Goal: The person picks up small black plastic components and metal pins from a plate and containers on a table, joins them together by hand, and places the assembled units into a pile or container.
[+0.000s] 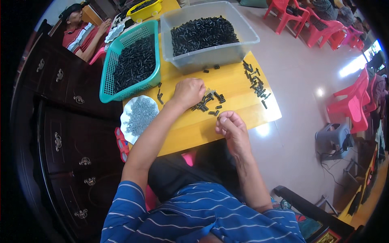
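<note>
My left hand is closed just above the table, its fingertips turned down and hidden; whatever it holds cannot be made out. Against it lies a loose pile of small black cylindrical pieces, with some thin metal pins at its far side. Closer to the table's front edge, my right hand has thumb and forefinger pinched together around something too small to name. A few single black pieces lie between the hands. Beside my left forearm stands a white scalloped plate heaped with small shiny metal pins.
A teal basket and a translucent bin, both full of black pieces, stand on the yellow table. More pieces are scattered at its right edge. A dark cabinet flanks the left. Pink chairs stand rightward; another person sits far left.
</note>
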Demonstrator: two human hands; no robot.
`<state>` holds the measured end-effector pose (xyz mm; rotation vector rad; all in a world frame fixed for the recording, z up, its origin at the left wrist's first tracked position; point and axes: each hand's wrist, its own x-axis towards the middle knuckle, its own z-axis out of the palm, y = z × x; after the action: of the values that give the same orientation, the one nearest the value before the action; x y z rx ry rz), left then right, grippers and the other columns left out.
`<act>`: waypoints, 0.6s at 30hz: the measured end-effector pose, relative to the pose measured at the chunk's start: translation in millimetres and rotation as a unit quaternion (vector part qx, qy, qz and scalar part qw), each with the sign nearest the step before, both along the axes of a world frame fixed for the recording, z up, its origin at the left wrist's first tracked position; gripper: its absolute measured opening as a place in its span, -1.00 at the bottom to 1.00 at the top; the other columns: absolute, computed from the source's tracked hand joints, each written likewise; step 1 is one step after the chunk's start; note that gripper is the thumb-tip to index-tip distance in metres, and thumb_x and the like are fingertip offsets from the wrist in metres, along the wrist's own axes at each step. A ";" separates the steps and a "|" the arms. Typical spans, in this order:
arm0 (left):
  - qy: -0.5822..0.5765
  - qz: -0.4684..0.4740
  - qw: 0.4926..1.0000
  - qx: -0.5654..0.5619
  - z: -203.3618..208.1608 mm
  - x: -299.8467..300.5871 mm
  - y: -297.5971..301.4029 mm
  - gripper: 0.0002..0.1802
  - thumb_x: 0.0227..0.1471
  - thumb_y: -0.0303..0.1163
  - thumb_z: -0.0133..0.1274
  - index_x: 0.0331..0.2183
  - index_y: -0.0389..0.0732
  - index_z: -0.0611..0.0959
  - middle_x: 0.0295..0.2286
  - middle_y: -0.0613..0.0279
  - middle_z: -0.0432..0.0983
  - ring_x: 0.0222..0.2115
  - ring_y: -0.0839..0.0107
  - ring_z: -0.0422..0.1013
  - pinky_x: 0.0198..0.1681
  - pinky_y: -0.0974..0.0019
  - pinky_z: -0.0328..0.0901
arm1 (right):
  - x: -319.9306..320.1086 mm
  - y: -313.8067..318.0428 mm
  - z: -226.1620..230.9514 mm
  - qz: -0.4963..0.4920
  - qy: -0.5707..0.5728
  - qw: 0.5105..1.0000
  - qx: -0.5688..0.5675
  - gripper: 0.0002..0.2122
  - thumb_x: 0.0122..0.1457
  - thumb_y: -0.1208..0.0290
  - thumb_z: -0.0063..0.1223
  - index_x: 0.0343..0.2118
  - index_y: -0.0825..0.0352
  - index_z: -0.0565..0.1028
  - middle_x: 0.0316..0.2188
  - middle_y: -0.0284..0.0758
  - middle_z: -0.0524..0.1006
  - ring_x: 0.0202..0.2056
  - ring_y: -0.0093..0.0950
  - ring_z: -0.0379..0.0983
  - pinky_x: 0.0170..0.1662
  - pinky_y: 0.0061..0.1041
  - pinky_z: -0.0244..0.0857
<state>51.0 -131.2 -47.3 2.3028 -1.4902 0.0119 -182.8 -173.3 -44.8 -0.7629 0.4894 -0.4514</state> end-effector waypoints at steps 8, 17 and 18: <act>-0.026 -0.039 0.998 0.050 5.1 11.7 14.4 -0.87 0.12 -0.35 0.11 -0.33 -0.21 0.62 -0.39 0.05 0.58 -0.28 -0.01 0.51 -0.23 -0.03 0.38 | -0.1 3.5 5.3 0.009 0.013 1.000 -0.004 -0.88 0.28 0.40 0.14 -0.18 0.26 0.51 -0.38 -0.41 0.55 -0.37 -0.62 0.45 -0.22 -0.65 0.30; 0.182 -0.054 0.977 -0.101 67.2 -59.1 65.1 -0.90 0.15 -0.42 0.06 -0.34 -0.24 0.52 -0.41 0.01 0.54 -0.34 -0.01 0.50 -0.27 0.06 0.35 | -0.4 5.3 3.8 0.021 0.029 0.999 -0.023 -0.90 0.29 0.39 0.12 -0.21 0.26 0.52 -0.40 -0.44 0.55 -0.38 -0.64 0.44 -0.23 -0.66 0.29; 0.221 -0.079 0.966 -0.111 67.7 -68.4 69.7 -0.91 0.15 -0.44 0.06 -0.33 -0.25 0.51 -0.41 0.00 0.54 -0.36 -0.01 0.50 -0.29 0.07 0.35 | 0.3 6.3 3.5 0.024 0.031 0.999 -0.023 -0.90 0.29 0.39 0.12 -0.21 0.26 0.52 -0.40 -0.44 0.55 -0.38 -0.64 0.44 -0.23 -0.66 0.29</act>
<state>-17.5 -61.5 20.4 1.8505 -1.3538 -0.3386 -182.5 -167.0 -41.4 -0.8321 0.5183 -0.3969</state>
